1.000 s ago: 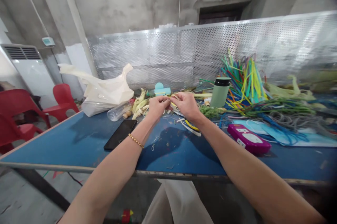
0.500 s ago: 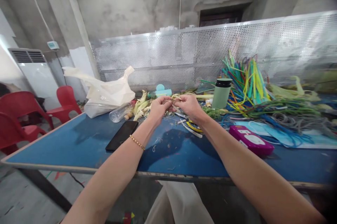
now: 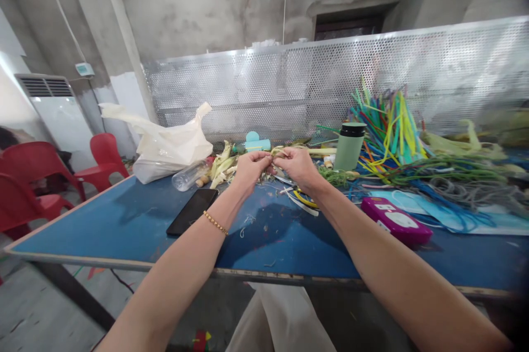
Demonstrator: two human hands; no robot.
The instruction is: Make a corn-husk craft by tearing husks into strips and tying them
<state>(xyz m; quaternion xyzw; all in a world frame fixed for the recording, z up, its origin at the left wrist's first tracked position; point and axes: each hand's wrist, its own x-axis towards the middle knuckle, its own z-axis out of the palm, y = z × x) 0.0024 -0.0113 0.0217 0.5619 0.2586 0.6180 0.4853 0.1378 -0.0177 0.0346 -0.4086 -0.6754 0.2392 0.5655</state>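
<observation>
The left hand (image 3: pixel 251 169) and right hand (image 3: pixel 301 167) pinch a pale husk strip (image 3: pixel 282 151) between closed fingertips, above the table's (image 3: pixel 136 231) far edge, near its middle. An uneven pull could split it. Loose husks (image 3: pixel 223 164) beside the left hand could snag on it.

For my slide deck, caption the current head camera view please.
Two bare hands, left and right, pinch a thin strand above a blue table strewn with craft materials.
</observation>
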